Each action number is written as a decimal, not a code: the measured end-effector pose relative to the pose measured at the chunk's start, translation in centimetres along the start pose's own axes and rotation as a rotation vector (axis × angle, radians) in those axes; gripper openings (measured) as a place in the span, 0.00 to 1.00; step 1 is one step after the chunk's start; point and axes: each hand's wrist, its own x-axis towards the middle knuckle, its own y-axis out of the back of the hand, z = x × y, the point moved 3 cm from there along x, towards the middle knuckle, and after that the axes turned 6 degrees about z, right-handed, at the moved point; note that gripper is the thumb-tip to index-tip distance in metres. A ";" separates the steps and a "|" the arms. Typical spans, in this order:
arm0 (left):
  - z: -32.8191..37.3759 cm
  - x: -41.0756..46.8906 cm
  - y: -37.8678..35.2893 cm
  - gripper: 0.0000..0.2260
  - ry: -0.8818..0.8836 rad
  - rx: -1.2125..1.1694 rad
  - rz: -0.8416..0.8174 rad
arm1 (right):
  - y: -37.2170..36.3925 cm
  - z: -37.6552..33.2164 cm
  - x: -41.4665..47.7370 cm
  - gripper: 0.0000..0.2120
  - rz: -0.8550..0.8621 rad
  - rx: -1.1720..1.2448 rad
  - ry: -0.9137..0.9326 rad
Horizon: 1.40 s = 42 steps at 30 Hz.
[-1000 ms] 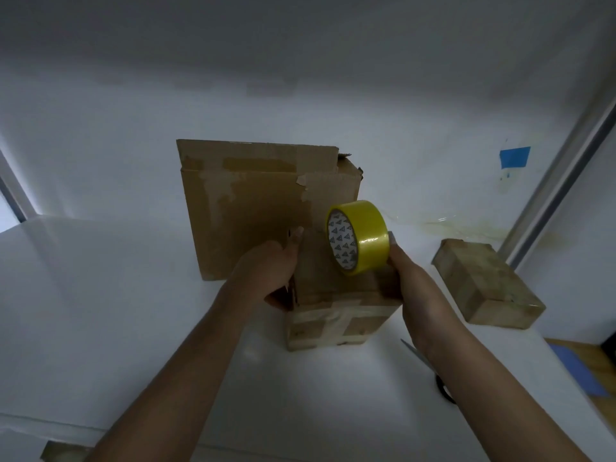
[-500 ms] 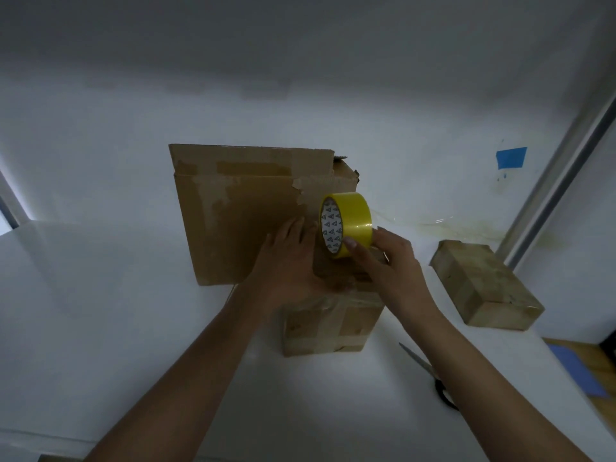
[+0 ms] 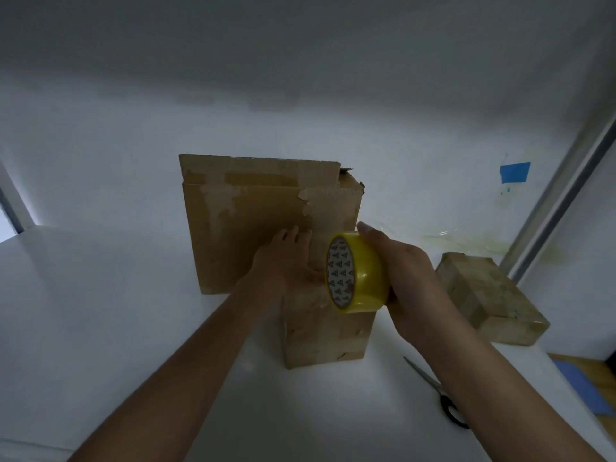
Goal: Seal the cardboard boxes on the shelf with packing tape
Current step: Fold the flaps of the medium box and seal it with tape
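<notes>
Tape roll [image 3: 358, 275] nearer, right hand [image 3: 413, 285] curled round it (left hand [image 3: 286, 261] flat).

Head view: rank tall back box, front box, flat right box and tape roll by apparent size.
1. tall back box
2. front box and flat right box: look alike, unranked
3. tape roll, though nearest

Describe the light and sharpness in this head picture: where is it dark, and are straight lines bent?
Head view: dim overall, the upper wall in grey shade, brighter right of the large box; no strong glare, only a sheen on the yellow tape roll in the right hand; the metal post leans, likely wide-angle distortion; the scissors look soft.
</notes>
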 end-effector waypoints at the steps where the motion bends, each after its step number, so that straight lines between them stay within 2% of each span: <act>1: 0.0 0.1 0.0 0.44 0.009 -0.017 0.009 | 0.1 -0.1 -0.1 0.08 0.009 0.006 -0.003; 4: 0.3 0.1 -0.2 0.49 0.002 -0.051 0.072 | 0.5 -0.7 -0.3 0.12 0.062 -0.058 0.032; 6: 0.8 -0.9 -0.5 0.47 0.005 -0.140 0.157 | 0.7 -0.9 -0.4 0.19 0.097 -0.094 0.064; 8: 1.3 -2.4 -0.5 0.40 0.064 -0.291 0.254 | 0.7 -1.1 -0.6 0.25 0.111 -0.110 0.083; 12: 2.5 -6.4 0.3 0.12 0.147 -0.450 0.571 | 0.3 -1.2 -1.1 0.31 0.094 -0.109 0.100; 14: 3.1 -8.0 1.2 0.14 0.207 -0.685 0.649 | 0.0 -0.9 -1.3 0.32 0.086 -0.120 0.106; 17: 4.2 -8.1 2.0 0.31 0.280 -1.123 0.403 | -0.2 -0.4 -1.5 0.27 0.083 -0.165 0.101; 19: 4.8 -7.7 2.0 0.47 0.271 -1.222 0.244 | -0.4 0.1 -1.4 0.19 0.058 -0.197 0.100; 21: 5.3 -7.5 1.7 0.59 0.303 -1.236 0.148 | -0.4 0.6 -1.4 0.18 0.040 -0.240 0.110; 23: 5.5 -7.4 1.4 0.56 0.363 -1.274 0.125 | -0.1 1.1 -1.4 0.20 0.021 -0.276 0.118; 26: 5.7 -7.3 0.8 0.45 0.419 -1.389 0.116 | 0.7 1.8 -1.5 0.22 -0.017 -0.362 0.109; 29: 6.2 -7.9 -0.1 0.30 0.360 -1.517 0.128 | 2.9 2.4 -1.6 0.24 -0.018 -0.385 0.110; 31: 6.2 -8.1 -0.4 0.24 0.318 -1.542 0.155 | 5.2 2.9 -1.2 0.21 0.002 -0.533 0.123; 33: 6.1 -8.0 -0.4 0.22 0.312 -1.535 0.180 | 8.5 4.4 0.3 0.14 0.031 -0.841 0.058; 35: 6.1 -8.1 -0.5 0.22 0.329 -1.543 0.187 | 12.5 6.8 2.2 0.09 0.067 -1.125 -0.082; 38: 6.4 -8.3 -0.8 0.23 0.316 -1.539 0.186 | 17.3 10.4 3.7 0.08 0.111 -1.370 -0.277; 40: 6.5 -8.3 -1.0 0.25 0.303 -1.514 0.192 | 18.7 12.0 3.6 0.08 0.102 -1.509 -0.341; 42: 6.5 -8.2 -1.4 0.22 0.297 -1.493 0.201 | 19.0 13.0 3.1 0.10 0.104 -1.592 -0.354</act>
